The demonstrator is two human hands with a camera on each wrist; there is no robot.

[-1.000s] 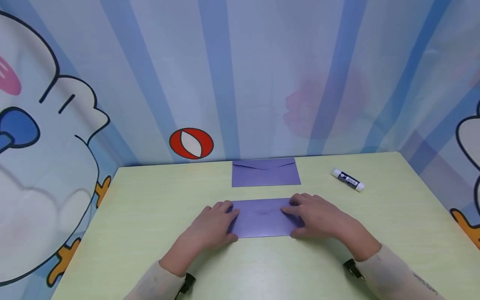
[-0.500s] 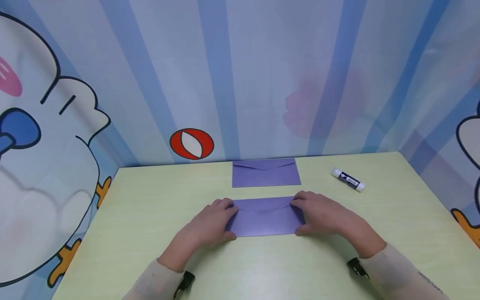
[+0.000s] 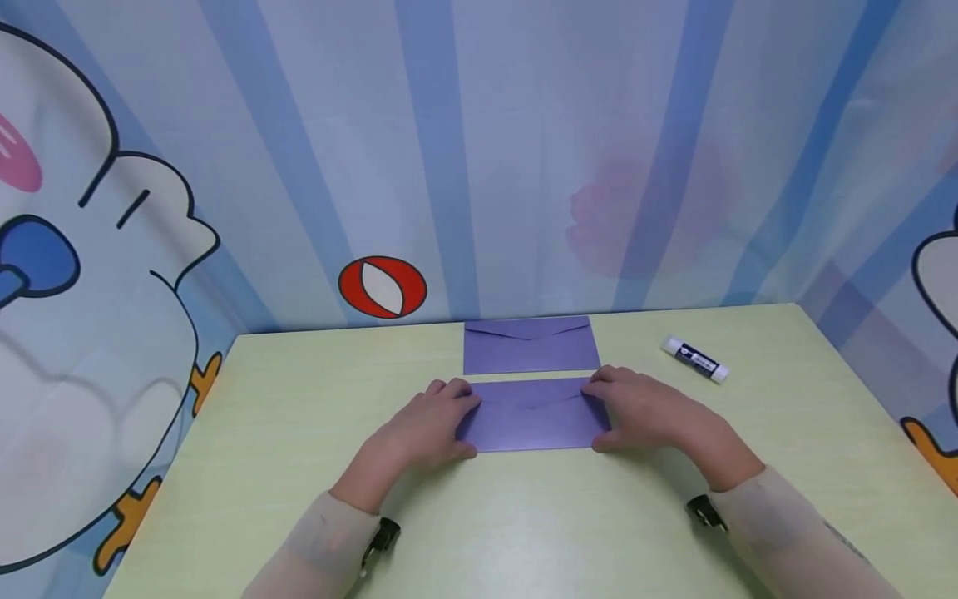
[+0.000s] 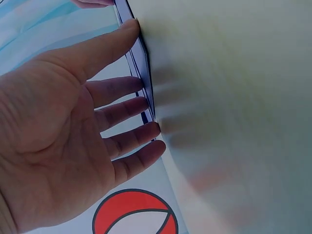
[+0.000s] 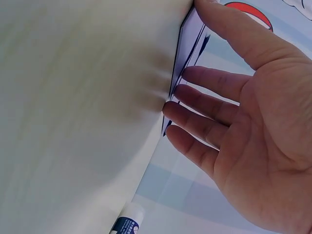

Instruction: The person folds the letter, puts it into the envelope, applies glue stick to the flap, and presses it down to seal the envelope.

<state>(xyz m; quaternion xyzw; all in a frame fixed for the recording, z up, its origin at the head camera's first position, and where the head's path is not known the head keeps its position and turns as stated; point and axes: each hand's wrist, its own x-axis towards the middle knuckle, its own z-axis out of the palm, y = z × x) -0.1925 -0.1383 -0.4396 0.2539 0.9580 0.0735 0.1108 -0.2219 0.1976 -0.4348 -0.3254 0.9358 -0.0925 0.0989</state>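
A purple envelope (image 3: 535, 424) lies flap side up before me, its pointed flap folded down. At its left end my left hand (image 3: 427, 426) grips it, thumb at the near corner and fingers toward the far one. My right hand (image 3: 647, 416) holds the other end the same way. Both wrist views show the envelope edge-on, as a thin strip (image 4: 140, 56) against the fingertips. Just beyond it rests a second purple envelope (image 3: 530, 353), also flap side up, with a narrow gap between the two.
A white glue stick with a dark label (image 3: 696, 359) lies at the back right of the pale yellow table (image 3: 524, 532). Along the table's back edge hangs a blue striped cloth (image 3: 516, 166) with cartoon prints.
The near envelope has moved away from me, closer to the second one, with both hands. The right fingers have shifted from on top of the envelope out to its right end.
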